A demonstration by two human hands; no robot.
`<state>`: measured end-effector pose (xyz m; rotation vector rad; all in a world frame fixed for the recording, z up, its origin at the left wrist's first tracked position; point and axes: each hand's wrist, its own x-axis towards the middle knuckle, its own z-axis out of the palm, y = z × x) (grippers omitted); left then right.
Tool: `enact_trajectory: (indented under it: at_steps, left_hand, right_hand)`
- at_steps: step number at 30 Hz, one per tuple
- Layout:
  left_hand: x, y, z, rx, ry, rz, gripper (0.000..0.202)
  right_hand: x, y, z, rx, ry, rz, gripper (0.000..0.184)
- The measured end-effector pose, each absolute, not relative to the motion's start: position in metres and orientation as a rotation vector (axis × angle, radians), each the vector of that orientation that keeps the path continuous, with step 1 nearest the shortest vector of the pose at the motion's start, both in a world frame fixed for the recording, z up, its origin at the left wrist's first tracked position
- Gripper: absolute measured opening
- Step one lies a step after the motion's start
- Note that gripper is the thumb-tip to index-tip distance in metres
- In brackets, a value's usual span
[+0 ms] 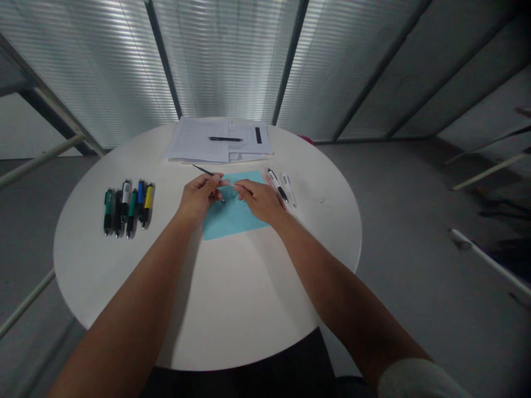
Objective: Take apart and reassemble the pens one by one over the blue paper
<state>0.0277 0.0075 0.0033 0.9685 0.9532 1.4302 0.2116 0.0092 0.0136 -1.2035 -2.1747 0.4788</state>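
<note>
Both my hands meet over a light blue sheet (232, 218) in the middle of a round white table (207, 309). My left hand (200, 194) is closed on a thin dark pen refill (203, 171) that sticks out to the upper left. My right hand (260, 200) is closed as well, its fingertips pinching a small part I cannot make out, close to the left hand's fingers.
Several pens (128, 207) with green, blue, white and yellow barrels lie in a row at the left. Two more pens (282, 188) lie right of the blue sheet. A stack of papers (194, 145) with a black pen (225, 139) on it sits at the far edge.
</note>
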Motion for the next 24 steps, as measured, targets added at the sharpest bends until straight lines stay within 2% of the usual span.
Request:
enact_trajectory:
  at_steps: [13, 24]
  left_hand:
    - [0.0265, 0.0085, 0.0000, 1.013, 0.970, 1.429, 0.030]
    - [0.0275, 0.0079, 0.0027, 0.978, 0.949, 1.413, 0.030]
  right_hand:
    - [0.2110, 0.0097, 0.0120, -1.216, -2.140, 0.474, 0.033]
    - [0.2124, 0.0090, 0.0132, -1.200, -2.144, 0.468, 0.037]
